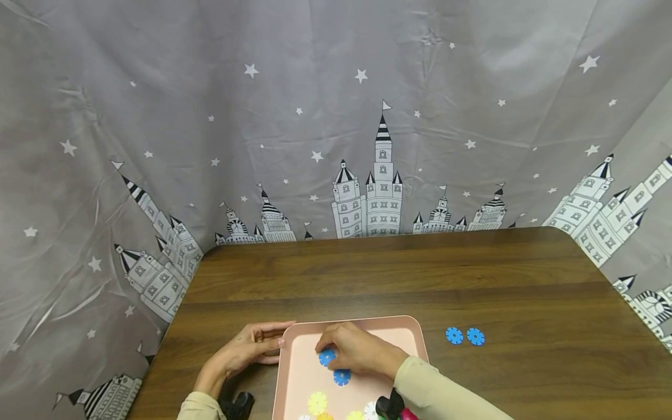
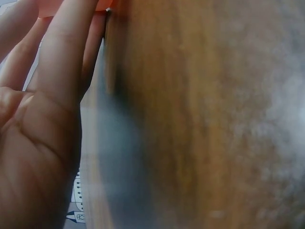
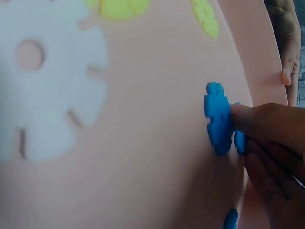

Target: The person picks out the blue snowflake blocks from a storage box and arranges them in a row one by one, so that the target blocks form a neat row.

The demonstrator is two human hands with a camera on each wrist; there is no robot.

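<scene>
Several notched yellow discs (image 1: 317,403) lie in a pink tray (image 1: 294,373). Right grip (image 1: 359,350) pinches a round blue disc (image 1: 325,357); left grip (image 1: 249,349), straight-fingered, touches ten-o'clock rim (image 1: 284,343).

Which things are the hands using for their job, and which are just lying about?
Probably for the job:
pink tray, touched by the left hand
blue disc pinched in the right hand
perhaps two blue discs on the table

Seemingly just there:
yellow discs, untouched
white disc, untouched
castle curtain
</scene>
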